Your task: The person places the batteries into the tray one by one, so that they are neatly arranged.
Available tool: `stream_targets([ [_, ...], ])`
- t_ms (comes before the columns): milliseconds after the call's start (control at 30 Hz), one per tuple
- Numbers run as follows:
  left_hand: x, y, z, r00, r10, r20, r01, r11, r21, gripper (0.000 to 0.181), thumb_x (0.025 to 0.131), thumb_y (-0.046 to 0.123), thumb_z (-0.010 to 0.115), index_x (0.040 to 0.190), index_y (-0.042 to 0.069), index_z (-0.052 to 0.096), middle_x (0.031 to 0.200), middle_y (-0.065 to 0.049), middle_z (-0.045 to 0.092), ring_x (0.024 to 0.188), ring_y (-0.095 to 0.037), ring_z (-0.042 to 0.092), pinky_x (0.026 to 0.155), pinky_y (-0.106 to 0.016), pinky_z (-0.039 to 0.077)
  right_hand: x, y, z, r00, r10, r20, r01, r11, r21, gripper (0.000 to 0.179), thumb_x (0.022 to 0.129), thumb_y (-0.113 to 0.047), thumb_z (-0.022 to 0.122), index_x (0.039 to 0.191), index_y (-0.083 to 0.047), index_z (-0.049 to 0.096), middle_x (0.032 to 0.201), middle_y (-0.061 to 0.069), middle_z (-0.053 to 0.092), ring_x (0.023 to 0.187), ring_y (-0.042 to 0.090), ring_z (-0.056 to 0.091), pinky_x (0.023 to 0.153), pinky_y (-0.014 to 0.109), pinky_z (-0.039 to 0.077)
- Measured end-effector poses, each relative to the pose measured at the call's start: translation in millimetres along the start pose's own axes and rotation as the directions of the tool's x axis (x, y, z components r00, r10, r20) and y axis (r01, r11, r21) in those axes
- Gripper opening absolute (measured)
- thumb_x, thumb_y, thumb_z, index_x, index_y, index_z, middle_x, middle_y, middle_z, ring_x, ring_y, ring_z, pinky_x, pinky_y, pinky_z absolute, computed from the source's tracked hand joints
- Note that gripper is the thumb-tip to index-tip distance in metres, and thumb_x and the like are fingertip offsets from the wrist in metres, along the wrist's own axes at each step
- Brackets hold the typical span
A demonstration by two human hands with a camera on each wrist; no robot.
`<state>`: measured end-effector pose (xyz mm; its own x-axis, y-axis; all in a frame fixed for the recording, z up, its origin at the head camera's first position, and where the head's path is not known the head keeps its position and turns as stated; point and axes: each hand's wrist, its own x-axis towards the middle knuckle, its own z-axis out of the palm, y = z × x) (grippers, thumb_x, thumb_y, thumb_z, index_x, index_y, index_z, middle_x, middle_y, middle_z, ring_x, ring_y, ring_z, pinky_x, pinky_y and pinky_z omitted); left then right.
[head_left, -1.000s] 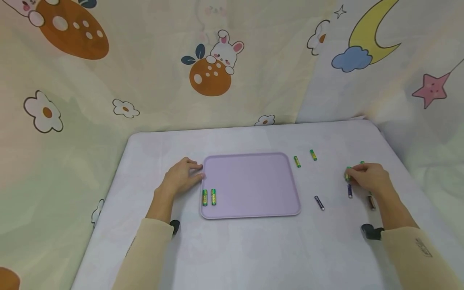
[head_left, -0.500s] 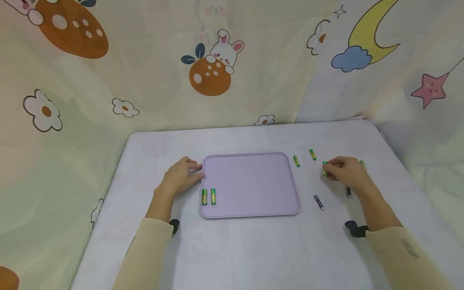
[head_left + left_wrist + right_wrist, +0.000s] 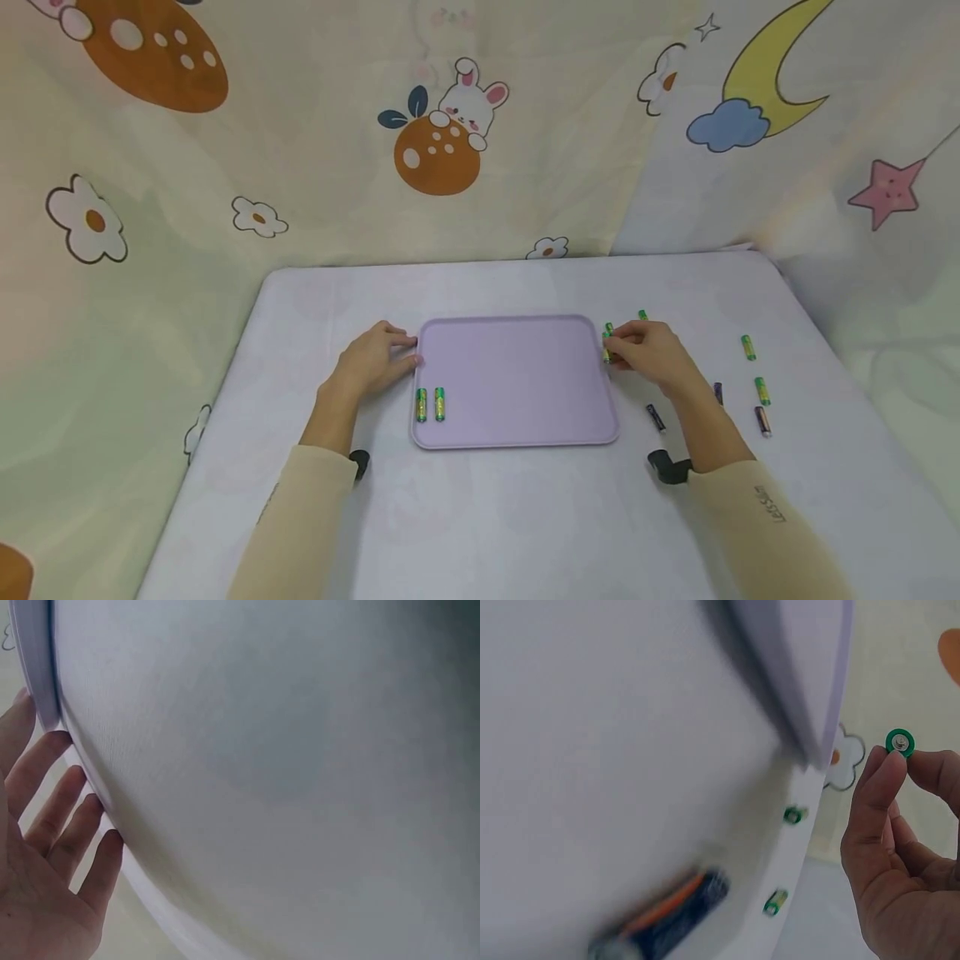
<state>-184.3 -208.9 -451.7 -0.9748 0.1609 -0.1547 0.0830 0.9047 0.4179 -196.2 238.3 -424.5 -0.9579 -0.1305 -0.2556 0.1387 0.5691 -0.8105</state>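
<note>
My right hand [image 3: 656,357] pinches a green battery [image 3: 606,350] between thumb and fingertips, just at the right edge of the purple tray [image 3: 517,383]. The right wrist view shows that battery [image 3: 900,742] end-on, raised above the table. Fairly straight fingers of my left hand [image 3: 369,360] rest against the tray's left rim, as the left wrist view [image 3: 64,825] also shows from its hand side. Near the tray's left side, two green batteries [image 3: 431,405] lie parallel inside it.
Right of the tray lie dark batteries, one nearby [image 3: 656,417], one partly behind the right arm [image 3: 718,392] and one farther out [image 3: 762,421]. Green batteries lie at the far right [image 3: 747,347], below it [image 3: 762,391], and behind the right hand [image 3: 642,315]. A patterned cloth [image 3: 322,125] hangs behind the table.
The right hand has carried the green battery left from the far-right group to the tray's right edge. The left hand stays at the rim.
</note>
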Motion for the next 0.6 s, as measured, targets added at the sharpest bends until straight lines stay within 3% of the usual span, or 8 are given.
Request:
stream_targets([
  [400, -1.7, -1.2, -2.4, 1.0, -0.025, 0.018, 0.025, 1.0, -0.001, 0.051, 0.098, 0.044, 0.068, 0.14, 0.017, 0.066, 0.147, -0.007, 0.052, 0.138, -0.036, 0.049, 0.11, -0.061, 0.042, 2.8, -26.8, 46.2, 0.998, -0.021, 0.06, 0.019, 0.999, 0.034, 0.039, 0.097, -0.025, 0.069, 0.121, 0.006, 0.063, 0.101, 0.013, 0.073, 0.086, 0.021, 0.074, 0.081, 0.031, 0.061],
  [600, -0.3, -2.2, -3.6, 1.0, -0.012, 0.017, 0.012, 1.0, -0.02, 0.05, 0.097, 0.045, 0.069, 0.139, 0.018, 0.067, 0.145, -0.006, 0.053, 0.137, -0.035, 0.049, 0.11, -0.059, 0.043, 7.8, -36.4, 68.5, 0.996, -0.037, 0.076, 0.038, 0.999, -0.007, 0.034, 0.096, -0.025, 0.069, 0.115, 0.003, 0.066, 0.094, 0.009, 0.075, 0.078, 0.017, 0.073, 0.076, 0.027, 0.059],
])
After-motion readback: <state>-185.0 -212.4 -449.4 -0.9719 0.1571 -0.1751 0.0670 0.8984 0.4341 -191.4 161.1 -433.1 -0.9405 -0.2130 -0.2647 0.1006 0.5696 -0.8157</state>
